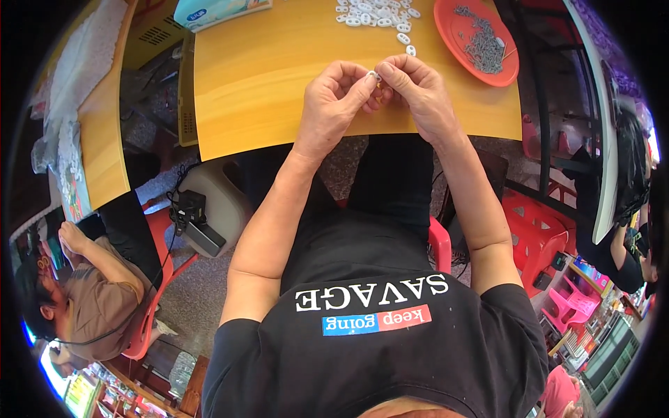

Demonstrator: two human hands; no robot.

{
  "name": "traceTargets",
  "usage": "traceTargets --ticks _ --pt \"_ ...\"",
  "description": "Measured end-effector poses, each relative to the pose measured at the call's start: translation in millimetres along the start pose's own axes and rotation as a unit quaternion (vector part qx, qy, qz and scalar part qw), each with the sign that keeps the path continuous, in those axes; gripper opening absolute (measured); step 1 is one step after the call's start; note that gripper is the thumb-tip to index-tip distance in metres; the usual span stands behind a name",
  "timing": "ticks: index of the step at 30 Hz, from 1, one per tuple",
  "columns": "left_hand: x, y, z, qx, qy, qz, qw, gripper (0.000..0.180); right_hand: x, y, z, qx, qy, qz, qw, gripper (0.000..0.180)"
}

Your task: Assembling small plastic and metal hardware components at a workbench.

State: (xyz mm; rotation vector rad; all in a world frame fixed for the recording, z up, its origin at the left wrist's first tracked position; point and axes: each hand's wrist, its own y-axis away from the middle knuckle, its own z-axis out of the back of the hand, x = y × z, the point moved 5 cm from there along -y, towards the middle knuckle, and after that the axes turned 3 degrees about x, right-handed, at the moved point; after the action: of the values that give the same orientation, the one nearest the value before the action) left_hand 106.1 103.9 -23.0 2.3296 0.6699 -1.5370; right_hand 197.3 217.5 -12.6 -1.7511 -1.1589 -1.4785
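Above the table's near edge, my left hand (pixel 333 104) and my right hand (pixel 421 94) meet with their fingertips together. Between the thumbs and forefingers both pinch a small white plastic piece (pixel 375 75), mostly covered by the fingers. Whether a second small part is in the right fingers, I cannot tell. Just beyond the hands lies a pile of white oval pieces (pixel 376 12) with two holes each, a few of them strayed toward me. To the right a red plate (pixel 511 73) carries many small grey metal parts (pixel 486 52), perhaps screws, and a thin stick.
The yellow wooden table (pixel 265 90) bears a tissue pack (pixel 216 10) at its far left. Another table (pixel 101 139) with plastic bags stands on the left, where a person in brown (pixel 104 299) sits. Red plastic stools (pixel 533 230) stand at the right.
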Motion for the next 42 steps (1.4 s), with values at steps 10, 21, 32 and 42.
traceTargets --ticks 10,21,32,42 --pt "0.2 0.6 0.1 -0.019 -0.017 0.009 1.000 0.017 10.2 2.8 -6.6 -0.071 0.198 0.090 0.973 0.016" --pt "2.0 -6.4 -1.3 -0.026 -0.015 0.021 0.999 0.016 -0.8 -5.0 2.4 -0.075 0.119 0.020 0.990 0.017" --pt "1.5 -4.3 3.8 0.009 0.056 0.054 0.997 0.021 8.5 -3.0 5.6 -0.014 0.100 0.048 0.994 0.022" --pt "1.7 -3.7 2.9 -0.004 0.007 0.037 0.999 0.020 22.3 -2.9 2.8 -0.049 0.305 0.140 0.941 0.016"
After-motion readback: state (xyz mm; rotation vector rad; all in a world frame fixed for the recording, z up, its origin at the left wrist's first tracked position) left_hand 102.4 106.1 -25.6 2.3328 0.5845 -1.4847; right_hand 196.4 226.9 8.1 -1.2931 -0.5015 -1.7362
